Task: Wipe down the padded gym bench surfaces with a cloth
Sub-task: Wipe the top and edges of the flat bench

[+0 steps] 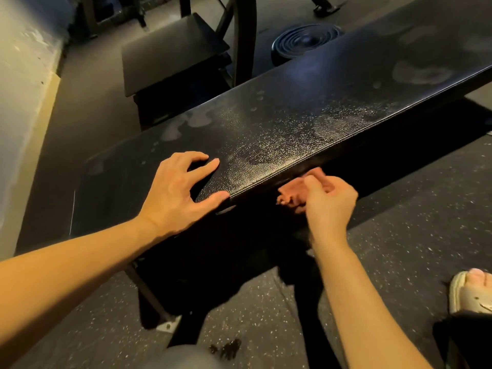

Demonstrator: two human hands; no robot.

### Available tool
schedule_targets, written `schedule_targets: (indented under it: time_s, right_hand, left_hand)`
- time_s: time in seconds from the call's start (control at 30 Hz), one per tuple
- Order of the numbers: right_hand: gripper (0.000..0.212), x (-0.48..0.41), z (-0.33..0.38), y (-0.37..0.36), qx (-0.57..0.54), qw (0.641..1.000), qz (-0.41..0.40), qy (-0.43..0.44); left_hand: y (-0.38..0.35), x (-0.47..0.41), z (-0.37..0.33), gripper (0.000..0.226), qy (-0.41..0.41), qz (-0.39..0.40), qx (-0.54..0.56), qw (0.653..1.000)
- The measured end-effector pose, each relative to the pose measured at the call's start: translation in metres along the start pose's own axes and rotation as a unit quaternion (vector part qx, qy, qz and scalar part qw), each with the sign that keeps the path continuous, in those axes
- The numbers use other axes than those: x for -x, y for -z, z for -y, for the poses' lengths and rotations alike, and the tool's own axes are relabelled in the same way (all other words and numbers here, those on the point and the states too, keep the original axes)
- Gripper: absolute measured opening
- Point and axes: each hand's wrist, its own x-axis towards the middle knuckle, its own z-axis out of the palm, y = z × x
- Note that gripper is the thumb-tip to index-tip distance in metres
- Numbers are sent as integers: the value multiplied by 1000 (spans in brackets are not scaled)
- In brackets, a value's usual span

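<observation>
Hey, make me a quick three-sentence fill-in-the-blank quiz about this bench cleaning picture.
1. The left hand rests spread on the ____ surface of the bench pad.
2. The right hand grips a reddish ____ against the pad's side.
3. A round black disc lies on the ____ beyond the bench pad.

Missing: top, cloth, floor.

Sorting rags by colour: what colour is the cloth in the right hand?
The cloth is reddish pink, head view.
</observation>
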Motion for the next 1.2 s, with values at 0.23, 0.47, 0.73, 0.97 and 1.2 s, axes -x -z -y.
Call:
schedule_targets:
  time_s: [0.23, 0.47, 0.73, 0.97, 1.2]
  right_hand:
    - [21, 57, -14, -34, 52, 992, 102, 44]
    - [12, -15, -16, -3, 33, 997, -64, -6]
    - [7, 11, -26, -15, 47, 999, 10, 9]
    - [15, 37, 1, -17, 45, 996, 74, 34]
    - [12, 13, -11, -12, 49, 998, -27, 24]
  left_hand:
    - [-1, 1, 1, 68, 3, -2, -2, 1000]
    - [-2, -1, 1, 68, -5, -3, -7, 1000]
    - [1, 1, -1, 67, 0, 5, -3, 1000]
    - [1, 1, -2, 69, 6, 7, 0, 1000]
    - [0, 0, -1, 68, 3, 4, -3, 1000]
